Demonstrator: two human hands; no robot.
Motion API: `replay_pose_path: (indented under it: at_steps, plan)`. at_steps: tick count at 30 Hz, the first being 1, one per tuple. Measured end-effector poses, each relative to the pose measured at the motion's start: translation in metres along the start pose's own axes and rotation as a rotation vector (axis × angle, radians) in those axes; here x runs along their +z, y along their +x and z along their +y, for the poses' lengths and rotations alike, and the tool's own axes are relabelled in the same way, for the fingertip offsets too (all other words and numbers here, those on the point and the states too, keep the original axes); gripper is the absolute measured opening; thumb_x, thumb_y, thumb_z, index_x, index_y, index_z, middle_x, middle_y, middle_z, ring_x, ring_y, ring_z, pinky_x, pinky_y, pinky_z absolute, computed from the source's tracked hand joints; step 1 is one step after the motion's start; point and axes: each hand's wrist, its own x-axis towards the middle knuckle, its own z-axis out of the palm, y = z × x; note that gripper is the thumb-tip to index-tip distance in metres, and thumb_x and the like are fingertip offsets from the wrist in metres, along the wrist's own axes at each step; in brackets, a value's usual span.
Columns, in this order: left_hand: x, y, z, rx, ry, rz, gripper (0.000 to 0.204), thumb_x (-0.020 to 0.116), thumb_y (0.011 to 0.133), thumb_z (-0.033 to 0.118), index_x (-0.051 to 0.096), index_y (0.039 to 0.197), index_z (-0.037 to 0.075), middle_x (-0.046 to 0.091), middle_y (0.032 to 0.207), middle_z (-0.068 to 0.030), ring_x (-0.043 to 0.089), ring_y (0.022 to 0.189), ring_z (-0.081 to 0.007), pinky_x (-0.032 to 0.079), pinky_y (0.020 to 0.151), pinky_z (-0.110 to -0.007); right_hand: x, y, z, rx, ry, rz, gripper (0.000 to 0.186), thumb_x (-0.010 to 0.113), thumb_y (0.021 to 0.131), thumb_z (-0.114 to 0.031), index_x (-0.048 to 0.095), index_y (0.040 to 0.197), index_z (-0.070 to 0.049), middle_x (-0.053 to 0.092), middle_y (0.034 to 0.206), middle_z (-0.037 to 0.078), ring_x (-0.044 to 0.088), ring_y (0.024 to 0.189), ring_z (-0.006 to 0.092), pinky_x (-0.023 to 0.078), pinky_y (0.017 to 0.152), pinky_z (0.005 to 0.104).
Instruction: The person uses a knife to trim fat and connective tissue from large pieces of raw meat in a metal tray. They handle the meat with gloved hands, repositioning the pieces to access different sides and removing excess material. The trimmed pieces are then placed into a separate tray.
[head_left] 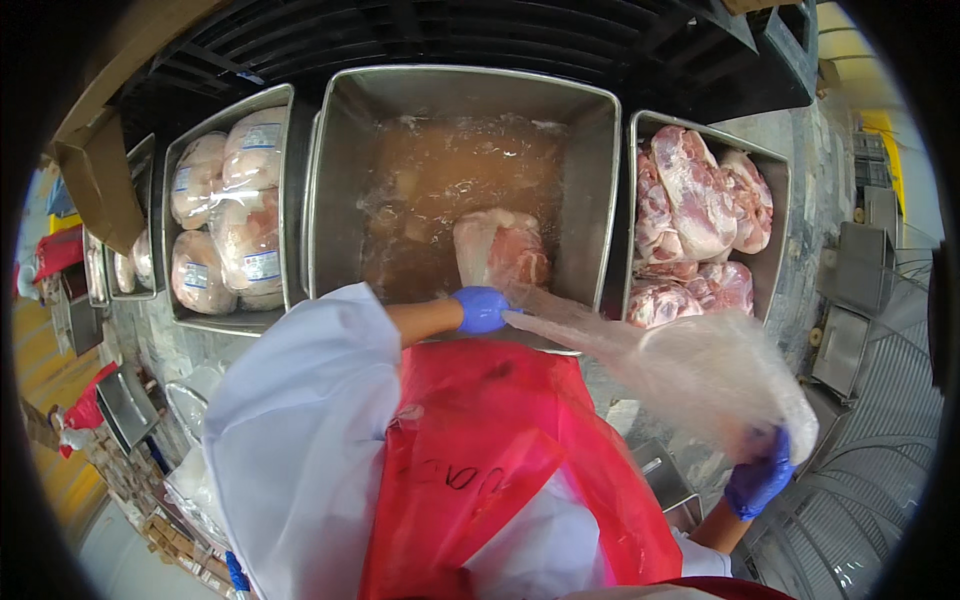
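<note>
Both my hands wear blue gloves. A clear plastic bag (700,370) is stretched between them, crumpled and widening to the right. My left hand (483,310) is at the near rim of the large metal tub (345,180), its fingers closed on the bag. Away to the right and nearer my body, my right hand (762,475) grips the bag's other end, its fingertips partly hidden behind the film. Just beyond my left hand, a large piece of raw meat (515,255) sits at the tub's near side, part of it covered by plastic film. Brownish liquid fills the tub's bottom.
On the left, a metal tub (290,190) holds several wrapped, labelled meat pieces (250,150). Another on the right (783,215) holds unwrapped raw meat (700,195). Black plastic crates (450,35) stand behind. A cardboard flap (95,185) juts in at left.
</note>
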Motion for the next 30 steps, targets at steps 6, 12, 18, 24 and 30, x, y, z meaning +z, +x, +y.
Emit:
replay_pose_path:
  at_steps: [6, 12, 18, 24, 30]
  plan:
    - [-0.031, -0.083, 0.068, 0.134, -0.151, 0.081, 0.03, 0.049, 0.088, 0.034, 0.07, 0.09, 0.013, 0.066, 0.087, -0.0199, 0.062, 0.08, -0.0422, 0.05, 0.073, -0.049, -0.044, 0.021, -0.017, -0.788, -0.647, 0.24, 0.048, 0.061, 0.086, -0.007, 0.051, 0.133, 0.001, 0.052, 0.134, 0.018, 0.053, 0.119, 0.0287, 0.045, 0.101, 0.0419]
    - [-0.118, -0.116, 0.183, 0.761, -0.378, 0.499, 0.014, 0.064, 0.077, 0.017, 0.069, 0.086, 0.007, 0.066, 0.081, -0.019, 0.063, 0.075, -0.039, 0.05, 0.065, -0.044, -0.018, 0.051, -0.038, -0.327, 0.054, 0.162, 0.045, 0.057, 0.093, -0.022, 0.051, 0.131, 0.002, 0.05, 0.133, 0.017, 0.048, 0.123, 0.0272, 0.044, 0.101, 0.0397]
    - [-0.167, -0.087, 0.272, 1.028, -0.429, 0.572, 0.022, 0.064, 0.074, 0.025, 0.069, 0.082, 0.005, 0.065, 0.074, -0.0195, 0.065, 0.075, -0.0359, 0.051, 0.069, -0.044, 0.068, 0.081, 0.136, -0.122, -0.568, -0.469, 0.041, 0.055, 0.094, -0.021, 0.051, 0.129, 0.002, 0.052, 0.13, 0.015, 0.05, 0.119, 0.0253, 0.043, 0.1, 0.0377]
    - [-0.198, -0.074, 0.229, 1.179, 0.023, 1.096, 0.029, 0.063, 0.081, 0.031, 0.072, 0.093, 0.007, 0.069, 0.084, -0.0177, 0.068, 0.074, -0.0311, 0.054, 0.068, -0.038, 0.284, 0.044, 0.171, -0.607, -0.163, -0.541, 0.038, 0.053, 0.096, -0.021, 0.053, 0.126, 0.003, 0.054, 0.128, 0.015, 0.053, 0.114, 0.0257, 0.044, 0.098, 0.0377]
    - [-0.234, -0.173, 0.093, 0.622, -0.543, 1.345, 0.025, 0.05, 0.097, 0.03, 0.06, 0.094, 0.008, 0.057, 0.087, -0.0044, 0.056, 0.077, -0.0211, 0.044, 0.068, -0.037, 0.324, 0.038, 0.065, -0.681, 0.055, -0.592, 0.035, 0.051, 0.097, -0.021, 0.056, 0.122, 0.003, 0.057, 0.124, 0.015, 0.057, 0.109, 0.0257, 0.046, 0.094, 0.0378]
